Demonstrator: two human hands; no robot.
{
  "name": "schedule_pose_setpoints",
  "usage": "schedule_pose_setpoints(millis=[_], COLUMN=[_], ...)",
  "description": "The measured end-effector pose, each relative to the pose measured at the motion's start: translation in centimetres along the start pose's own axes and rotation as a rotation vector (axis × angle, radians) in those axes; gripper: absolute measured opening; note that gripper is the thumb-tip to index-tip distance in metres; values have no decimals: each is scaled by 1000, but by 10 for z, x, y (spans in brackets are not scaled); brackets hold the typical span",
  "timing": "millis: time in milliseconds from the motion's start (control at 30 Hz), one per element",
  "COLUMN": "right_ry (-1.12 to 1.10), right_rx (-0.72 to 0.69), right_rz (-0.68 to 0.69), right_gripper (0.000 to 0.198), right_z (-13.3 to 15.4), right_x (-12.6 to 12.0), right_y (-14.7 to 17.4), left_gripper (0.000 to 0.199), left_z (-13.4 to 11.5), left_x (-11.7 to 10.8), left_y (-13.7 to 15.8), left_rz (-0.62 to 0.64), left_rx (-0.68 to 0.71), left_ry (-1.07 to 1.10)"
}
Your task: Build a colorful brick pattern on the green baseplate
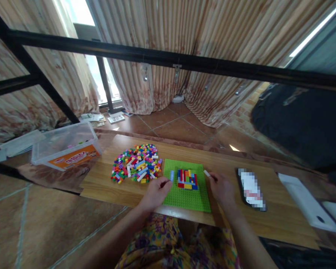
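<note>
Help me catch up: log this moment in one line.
left hand: at light-blue brick over green board; right hand: holds white brick; brick block: on board; loose brick pile: left of board; phone: right of hands

Head view, forward and down over the nearby wooden table [282,216], toward curtains [168,30].

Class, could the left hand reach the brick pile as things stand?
Probably yes: the left hand is near the brick pile and nothing visible blocks the way, though it seems to hold a blue brick.

light-blue brick [171,175] | white brick [207,173] | green baseplate [184,203] | multicoloured brick pile [141,164] | striped beige curtains [162,30]
</note>
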State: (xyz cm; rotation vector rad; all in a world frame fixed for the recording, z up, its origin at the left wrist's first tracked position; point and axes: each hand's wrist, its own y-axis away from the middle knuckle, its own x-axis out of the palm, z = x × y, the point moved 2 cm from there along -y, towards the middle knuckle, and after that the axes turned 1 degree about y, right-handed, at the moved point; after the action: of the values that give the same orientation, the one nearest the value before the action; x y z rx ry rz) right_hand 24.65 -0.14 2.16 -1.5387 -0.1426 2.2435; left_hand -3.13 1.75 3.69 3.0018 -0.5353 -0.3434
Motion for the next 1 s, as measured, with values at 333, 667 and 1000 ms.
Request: schedule_pose_setpoints(millis=[333, 667, 1000], right_ry=[-94, -128, -162], right_rx=[-11, 24, 44], right_rz=[-183, -162, -172], right_gripper=[39, 38, 33], right_z=[-23, -22, -21], right_x=[11, 10, 9], right_y=[18, 17, 16], left_gripper=[22, 7, 24], left_z=[-17, -9, -18], left_x=[-6, -5, -1], left_y=[-47, -89, -98], left_rz=[-122, -72, 147], left_rx=[62, 58, 222], left_ry=[-245, -379, -684])
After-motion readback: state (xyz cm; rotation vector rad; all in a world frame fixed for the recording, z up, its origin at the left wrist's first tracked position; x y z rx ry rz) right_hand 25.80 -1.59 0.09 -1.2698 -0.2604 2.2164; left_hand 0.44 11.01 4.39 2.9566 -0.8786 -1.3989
